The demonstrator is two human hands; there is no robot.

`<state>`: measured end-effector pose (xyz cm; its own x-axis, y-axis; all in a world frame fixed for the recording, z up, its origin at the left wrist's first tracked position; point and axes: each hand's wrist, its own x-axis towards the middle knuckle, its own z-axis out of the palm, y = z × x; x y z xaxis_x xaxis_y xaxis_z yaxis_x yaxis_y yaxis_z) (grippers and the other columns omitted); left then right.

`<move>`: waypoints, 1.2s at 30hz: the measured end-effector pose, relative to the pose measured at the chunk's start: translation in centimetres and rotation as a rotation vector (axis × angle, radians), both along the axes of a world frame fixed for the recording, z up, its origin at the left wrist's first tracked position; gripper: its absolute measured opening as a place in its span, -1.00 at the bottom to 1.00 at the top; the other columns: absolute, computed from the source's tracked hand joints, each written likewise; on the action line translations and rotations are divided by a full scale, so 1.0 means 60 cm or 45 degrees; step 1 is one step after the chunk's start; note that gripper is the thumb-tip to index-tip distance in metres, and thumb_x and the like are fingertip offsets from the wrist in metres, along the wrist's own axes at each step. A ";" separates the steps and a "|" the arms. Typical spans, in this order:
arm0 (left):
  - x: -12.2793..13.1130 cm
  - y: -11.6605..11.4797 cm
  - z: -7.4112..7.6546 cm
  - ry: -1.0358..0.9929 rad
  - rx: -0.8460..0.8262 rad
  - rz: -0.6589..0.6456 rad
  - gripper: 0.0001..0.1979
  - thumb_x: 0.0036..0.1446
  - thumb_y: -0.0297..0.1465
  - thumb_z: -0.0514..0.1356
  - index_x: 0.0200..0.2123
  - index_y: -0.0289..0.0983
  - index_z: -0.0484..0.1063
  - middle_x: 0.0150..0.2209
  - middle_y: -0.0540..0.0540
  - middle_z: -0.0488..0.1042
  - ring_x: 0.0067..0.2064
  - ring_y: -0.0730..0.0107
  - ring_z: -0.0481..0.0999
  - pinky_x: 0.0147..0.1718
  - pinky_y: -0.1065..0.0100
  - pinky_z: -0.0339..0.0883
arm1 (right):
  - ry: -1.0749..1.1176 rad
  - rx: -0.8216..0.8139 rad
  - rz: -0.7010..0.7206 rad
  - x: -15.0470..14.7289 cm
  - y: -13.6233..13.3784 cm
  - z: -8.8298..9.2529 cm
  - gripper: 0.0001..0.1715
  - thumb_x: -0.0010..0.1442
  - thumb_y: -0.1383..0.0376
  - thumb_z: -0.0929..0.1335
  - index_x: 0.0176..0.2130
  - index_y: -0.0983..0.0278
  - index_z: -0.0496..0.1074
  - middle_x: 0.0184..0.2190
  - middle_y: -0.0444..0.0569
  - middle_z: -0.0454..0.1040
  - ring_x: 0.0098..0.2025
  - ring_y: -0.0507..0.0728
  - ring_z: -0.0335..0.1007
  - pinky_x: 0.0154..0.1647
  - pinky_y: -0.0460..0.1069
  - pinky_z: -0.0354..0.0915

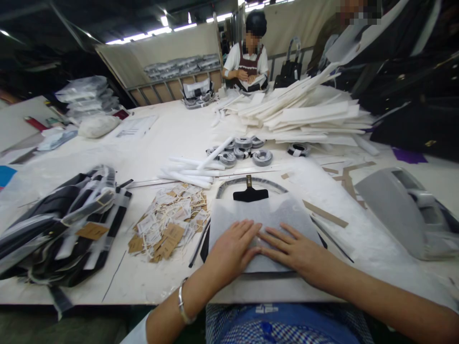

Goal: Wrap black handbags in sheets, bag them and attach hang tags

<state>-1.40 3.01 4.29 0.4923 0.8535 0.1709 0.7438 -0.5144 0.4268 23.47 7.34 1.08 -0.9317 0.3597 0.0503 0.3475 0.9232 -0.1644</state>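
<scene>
A black handbag point(250, 194) lies flat in front of me, its wrapped handle pointing away and a metal clasp on its flap strap. Over most of its body is a white sheet of wrapping paper point(224, 215). My left hand point(234, 243) rests flat on the sheet, fingers stretched out. From the other side, my right hand point(287, 243) lies on it too, fingers spread. The fingertips of both hands come close together at the middle of the sheet. Thin dark straps stick out on both sides of the bag.
Left are paper tags with strings point(172, 224) and a pile of black bags point(71, 220). Beyond the handbag are white foam rods point(190, 169), coiled straps point(242, 150) and stacked white sheets point(304, 114). A grey tape dispenser point(398, 205) stands right. A co-worker point(247, 62) sits across.
</scene>
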 end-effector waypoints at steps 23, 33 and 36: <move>-0.015 -0.006 -0.074 -0.051 0.001 0.010 -0.42 0.38 -0.19 0.08 0.35 -0.26 0.03 0.29 -0.21 0.30 0.35 0.24 0.22 0.33 0.07 0.13 | -0.083 -0.044 -0.098 -0.005 0.000 0.000 -0.11 0.04 0.64 0.26 0.30 0.13 0.25 0.29 0.27 0.24 0.31 0.34 0.19 0.23 0.34 0.21; -0.015 -0.005 -0.076 -0.011 0.010 -0.009 -0.51 0.36 -0.19 0.11 0.25 -0.29 0.26 0.29 -0.23 0.30 0.34 0.22 0.23 0.32 0.04 0.13 | -0.012 -0.030 -0.159 -0.001 -0.003 -0.012 -0.05 0.04 0.65 0.21 0.36 0.20 0.13 0.31 0.16 0.25 0.32 0.22 0.17 0.31 0.26 0.14; -0.015 -0.005 -0.073 0.000 0.002 -0.010 -0.51 0.36 -0.18 0.10 0.25 -0.29 0.28 0.30 -0.22 0.30 0.34 0.21 0.23 0.33 0.05 0.12 | -0.023 -0.041 -0.164 -0.003 -0.002 -0.011 -0.07 0.05 0.65 0.22 0.34 0.17 0.17 0.29 0.15 0.27 0.32 0.22 0.18 0.31 0.26 0.15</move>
<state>-2.33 2.69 -0.10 0.4988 0.8494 0.1724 0.7399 -0.5209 0.4257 23.30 7.25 0.43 -0.8783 0.4776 0.0204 0.4660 0.8650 -0.1860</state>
